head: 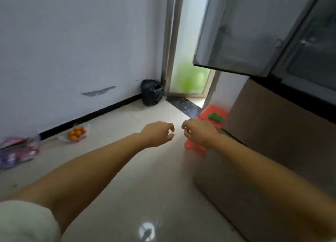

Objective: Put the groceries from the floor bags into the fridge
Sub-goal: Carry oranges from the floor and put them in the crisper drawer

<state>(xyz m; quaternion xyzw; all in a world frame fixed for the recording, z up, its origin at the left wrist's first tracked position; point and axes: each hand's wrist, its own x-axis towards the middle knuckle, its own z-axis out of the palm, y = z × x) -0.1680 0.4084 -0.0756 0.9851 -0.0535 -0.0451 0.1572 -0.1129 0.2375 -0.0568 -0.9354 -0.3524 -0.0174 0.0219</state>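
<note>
Both arms reach out over the pale floor. My left hand (159,133) hangs with loosely curled fingers and holds nothing. My right hand (197,132) is beside it, fingers also loosely curled and empty, in front of a red plastic stool (214,114) that carries a small green object (216,117). A clear bag of oranges (76,133) lies by the wall at left. A purple-pink packet bag (17,151) lies at the far left. The fridge (272,132) stands at right, its upper door (241,29) swung open.
A black plastic bag (151,92) sits in the corner by a frosted glass door (190,60). A black skirting runs along the white wall (72,42). The glossy floor (145,187) stretches between me and the bags.
</note>
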